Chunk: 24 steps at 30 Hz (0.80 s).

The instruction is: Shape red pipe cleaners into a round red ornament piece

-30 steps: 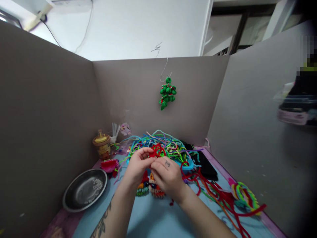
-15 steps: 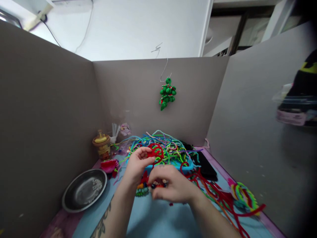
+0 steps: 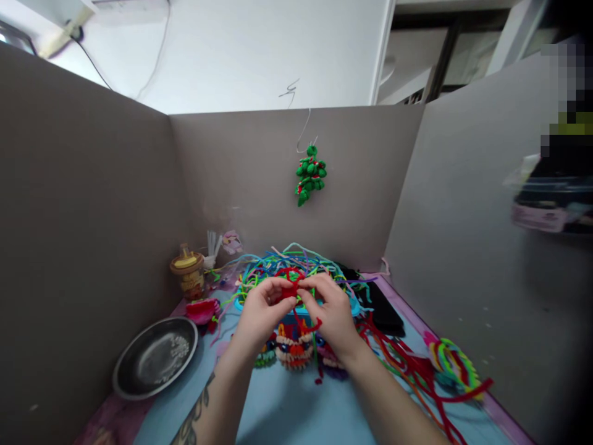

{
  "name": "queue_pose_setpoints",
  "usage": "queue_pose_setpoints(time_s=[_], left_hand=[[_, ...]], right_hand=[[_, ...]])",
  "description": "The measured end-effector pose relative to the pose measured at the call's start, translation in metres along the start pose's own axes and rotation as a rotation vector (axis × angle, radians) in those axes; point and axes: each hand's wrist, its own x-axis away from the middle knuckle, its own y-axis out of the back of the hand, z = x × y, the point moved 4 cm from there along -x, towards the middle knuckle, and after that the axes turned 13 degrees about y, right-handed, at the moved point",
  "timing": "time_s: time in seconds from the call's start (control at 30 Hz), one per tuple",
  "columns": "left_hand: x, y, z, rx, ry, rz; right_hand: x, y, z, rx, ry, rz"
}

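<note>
Fingertips of both hands meet on a red pipe cleaner (image 3: pixel 293 276) bent into loops, held up in front of the heap. My left hand (image 3: pixel 264 312) pinches its left side. My right hand (image 3: pixel 331 312) grips it from the right with thumb and forefinger. A red end hangs below the fingers. Beneath the hands sits a fuzzy orange, peach and red figure (image 3: pixel 295 349) with dark eyes. Similar figures, a green one (image 3: pixel 265 357) and a purple one (image 3: pixel 334 361), flank it, partly covered by my hands.
Behind lies a blue tray (image 3: pixel 238 305) heaped with colourful pipe cleaners (image 3: pixel 259 266). A metal bowl (image 3: pixel 155 358) with small pale pieces stands left, near a lidded jar (image 3: pixel 189 275). Loose red pipe cleaners (image 3: pixel 407 358) spread right. A green ornament (image 3: pixel 310 176) hangs on the grey partition (image 3: pixel 241 161).
My right hand has risen from the orange figure to the red pipe cleaner, which it now grips beside my left hand. The figure beneath has come into view.
</note>
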Motion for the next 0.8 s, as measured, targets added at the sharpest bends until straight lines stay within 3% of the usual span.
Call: queue_pose_setpoints(time_s=[0.47,0.63,0.8], left_hand=[[0.0037,-0.0021,-0.0018,-0.114,-0.053,-0.122],[0.0046,-0.0022,-0.0036,-0.159,-0.046,-0.143],[0.0038,-0.0025,-0.0039,-0.171,-0.034,-0.146]], right_hand=[[0.0040,-0.0001,0.0025,0.135,0.014,-0.064],[0.0036,-0.0003,0.0067,0.143,0.071,-0.024],[0.0056,-0.0047,0.0058,0.092,0.037,0.018]])
